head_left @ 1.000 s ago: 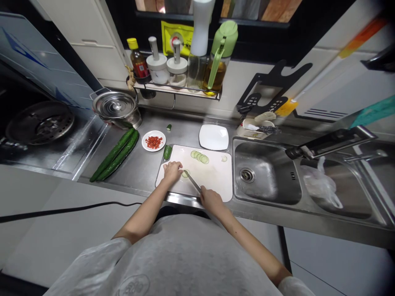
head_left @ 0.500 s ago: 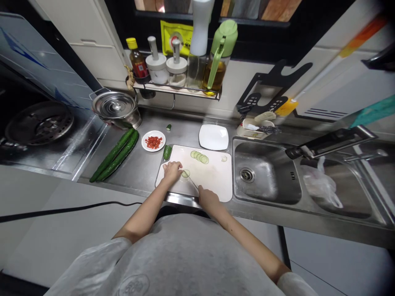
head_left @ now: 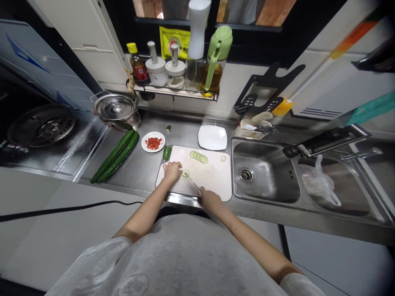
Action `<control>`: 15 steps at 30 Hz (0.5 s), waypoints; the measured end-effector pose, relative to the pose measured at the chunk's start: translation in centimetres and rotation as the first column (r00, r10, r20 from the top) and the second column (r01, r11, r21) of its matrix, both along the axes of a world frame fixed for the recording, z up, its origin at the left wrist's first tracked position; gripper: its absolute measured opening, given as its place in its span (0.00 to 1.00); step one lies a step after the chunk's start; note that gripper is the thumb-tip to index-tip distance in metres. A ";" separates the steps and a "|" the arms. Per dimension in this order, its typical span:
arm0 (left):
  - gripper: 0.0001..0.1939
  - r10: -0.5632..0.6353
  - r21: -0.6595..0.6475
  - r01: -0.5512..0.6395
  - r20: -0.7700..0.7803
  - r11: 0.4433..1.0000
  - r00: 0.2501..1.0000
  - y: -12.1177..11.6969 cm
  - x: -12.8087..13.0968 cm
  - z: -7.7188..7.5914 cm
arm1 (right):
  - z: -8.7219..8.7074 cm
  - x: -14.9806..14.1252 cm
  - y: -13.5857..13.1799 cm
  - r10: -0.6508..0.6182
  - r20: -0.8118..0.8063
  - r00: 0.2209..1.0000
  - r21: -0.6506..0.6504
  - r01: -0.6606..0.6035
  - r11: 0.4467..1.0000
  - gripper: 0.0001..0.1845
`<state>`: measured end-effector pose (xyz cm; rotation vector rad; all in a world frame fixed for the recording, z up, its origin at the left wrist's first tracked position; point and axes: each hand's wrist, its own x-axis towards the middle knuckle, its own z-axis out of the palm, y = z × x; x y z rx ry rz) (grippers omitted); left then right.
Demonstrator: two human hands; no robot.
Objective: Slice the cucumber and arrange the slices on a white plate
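My left hand rests on the white cutting board, fingers curled, with the fingertips at the left edge of a round cucumber slice. Whether more cucumber is under the palm is hidden. In my right hand is a knife, its thin blade slanting up-left to that slice. Farther back on the board lies an overlapping row of cucumber slices. A small pale slice sits near the right edge. By the board's top left corner is a cut cucumber piece.
Left of the board are a plate of chopped red pieces, two whole cucumbers and a lidded steel pot. A white plate stands behind; a cucumber end lies nearby. The sink is right, the seasoning rack above.
My right hand and the knife have shifted slightly right, and the blade tip sits a little farther from my left fingers. My left hand stays almost where it was.
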<state>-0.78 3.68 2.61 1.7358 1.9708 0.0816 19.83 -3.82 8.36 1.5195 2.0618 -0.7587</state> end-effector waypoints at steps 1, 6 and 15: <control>0.08 -0.001 0.001 0.001 0.000 1.000 1.000 -0.1 0.0 0.1 | 0.1 0.2 -0.1 -0.001 -0.005 1.000 -0.003 0.001 1.000 0.16; 0.11 -0.004 -0.027 0.004 -0.015 1.000 1.000 -0.3 0.3 0.5 | 0.7 0.9 -0.7 0.009 -0.035 0.999 -0.025 -0.010 1.000 0.15; 0.13 0.006 -0.068 -0.009 -0.041 0.998 0.999 -0.7 1.5 1.1 | 0.8 2.4 -2.0 0.000 -0.028 1.000 -0.030 0.000 1.000 0.14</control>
